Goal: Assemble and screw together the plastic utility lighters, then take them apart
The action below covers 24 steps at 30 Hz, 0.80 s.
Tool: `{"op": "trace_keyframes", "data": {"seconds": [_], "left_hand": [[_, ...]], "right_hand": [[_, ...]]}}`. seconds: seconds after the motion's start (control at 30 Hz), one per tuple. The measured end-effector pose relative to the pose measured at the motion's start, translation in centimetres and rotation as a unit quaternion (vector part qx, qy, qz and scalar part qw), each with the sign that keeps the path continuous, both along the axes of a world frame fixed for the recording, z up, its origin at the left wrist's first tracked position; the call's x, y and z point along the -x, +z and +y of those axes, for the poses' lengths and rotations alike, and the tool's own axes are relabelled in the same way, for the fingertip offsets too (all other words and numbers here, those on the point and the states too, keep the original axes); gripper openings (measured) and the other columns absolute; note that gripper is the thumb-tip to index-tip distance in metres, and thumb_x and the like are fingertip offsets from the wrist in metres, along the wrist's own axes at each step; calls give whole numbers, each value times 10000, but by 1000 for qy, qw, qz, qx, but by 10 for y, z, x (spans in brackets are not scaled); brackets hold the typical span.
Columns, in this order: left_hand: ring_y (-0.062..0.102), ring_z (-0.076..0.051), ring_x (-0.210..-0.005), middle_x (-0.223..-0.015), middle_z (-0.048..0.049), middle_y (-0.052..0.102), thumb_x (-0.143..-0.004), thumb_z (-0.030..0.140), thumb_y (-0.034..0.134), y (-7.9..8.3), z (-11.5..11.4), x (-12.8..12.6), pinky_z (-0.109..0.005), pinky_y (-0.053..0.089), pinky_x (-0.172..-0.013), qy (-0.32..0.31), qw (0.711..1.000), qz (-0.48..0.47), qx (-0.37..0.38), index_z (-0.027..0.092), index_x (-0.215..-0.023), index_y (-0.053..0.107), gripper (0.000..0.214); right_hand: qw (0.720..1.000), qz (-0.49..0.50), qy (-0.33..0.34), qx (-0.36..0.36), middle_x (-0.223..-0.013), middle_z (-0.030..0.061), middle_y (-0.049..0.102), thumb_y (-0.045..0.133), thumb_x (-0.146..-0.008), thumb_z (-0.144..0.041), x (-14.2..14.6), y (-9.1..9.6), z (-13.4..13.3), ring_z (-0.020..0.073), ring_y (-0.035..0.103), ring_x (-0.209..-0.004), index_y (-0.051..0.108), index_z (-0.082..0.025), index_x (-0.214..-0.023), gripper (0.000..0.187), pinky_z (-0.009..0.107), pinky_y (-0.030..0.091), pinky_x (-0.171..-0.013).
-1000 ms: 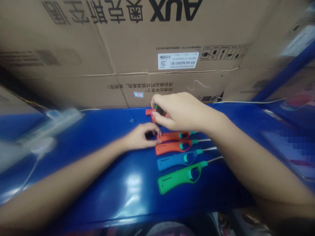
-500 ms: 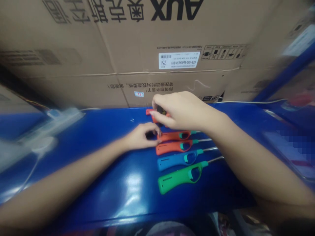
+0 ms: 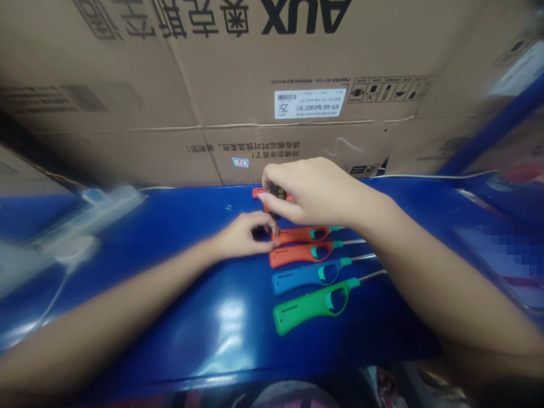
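Note:
Gas lighters with long metal stems lie in a row, stems to the right: a green lighter [image 3: 301, 313], a blue lighter [image 3: 300, 279], an orange lighter [image 3: 293, 256] and another orange lighter [image 3: 295, 235] behind it. My left hand [image 3: 244, 235] is curled, its thumb and fingertips closed at the handle end of the rear orange lighter. Above the back of the row, my right hand [image 3: 312, 190] pinches a small black piece with yellow marks [image 3: 278, 194]; its kind is unclear. Beneath that hand a red lighter end [image 3: 257, 193] shows, the rest mostly covered.
A large cardboard box [image 3: 238, 102] with printing stands behind the blue tabletop [image 3: 191, 334]. On the left are a blurred power strip [image 3: 114, 209] and a white plug with its cable [image 3: 79, 249]. A flat, partly blurred object [image 3: 497, 272] lies at the right.
Both hands stay almost where they were. The black piece in my right hand has tilted slightly, showing more of its yellow marks. The lighters have not moved.

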State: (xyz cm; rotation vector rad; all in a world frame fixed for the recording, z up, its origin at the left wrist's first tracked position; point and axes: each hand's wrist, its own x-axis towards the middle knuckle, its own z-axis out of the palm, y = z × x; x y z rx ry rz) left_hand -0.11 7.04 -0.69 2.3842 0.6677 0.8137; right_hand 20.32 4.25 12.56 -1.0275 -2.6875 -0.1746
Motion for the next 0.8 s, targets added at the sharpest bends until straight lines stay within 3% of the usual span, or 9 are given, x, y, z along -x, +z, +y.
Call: {"op": "trace_keyframes", "data": {"seconds": [0.1,0.23,0.37,0.5,0.8], "left_hand": [[660,-158,-785,-846,-24,719,-815,289,740,0,0,0,-274,525,-751,2,1000,0,-1,159,-854,667,155],[663,-159,-801,-863,-25,721,-822,280,731,0,0,0,-278,526,-773,3,1000,7,6,162,-866,673,139],[660,-154,-789,-847,-18,718,-811,277,743,1,0,0,-266,521,-763,4,1000,6,-2,163,-852,669,142],[670,-162,-819,-880,-27,727,-820,283,736,0,1,1,-278,526,-789,3,1000,10,9,162,-878,674,148],[658,-160,-794,-854,-27,721,-820,305,740,-3,2,1,-281,522,-759,6,1000,5,3,158,-868,674,168]], "right_hand": [[1000,13,7,-1,-1079,113,705,456,-945,-322,0,0,0,202,609,-778,593,-126,-1167,327,307,319,-621],[1000,-1,-14,6,-994,115,721,416,-968,-361,0,1,0,224,625,-774,594,-123,-1189,370,317,331,-625],[1000,8,-15,21,-1047,128,719,429,-942,-330,-1,2,-1,238,633,-817,557,-110,-1267,413,319,349,-647],[999,15,-19,34,-966,103,719,411,-965,-382,-1,3,-1,217,609,-761,615,-137,-1149,369,310,321,-624],[999,29,7,43,-976,83,712,424,-961,-348,-1,3,-1,188,574,-730,622,-158,-1131,322,298,289,-619]]}}
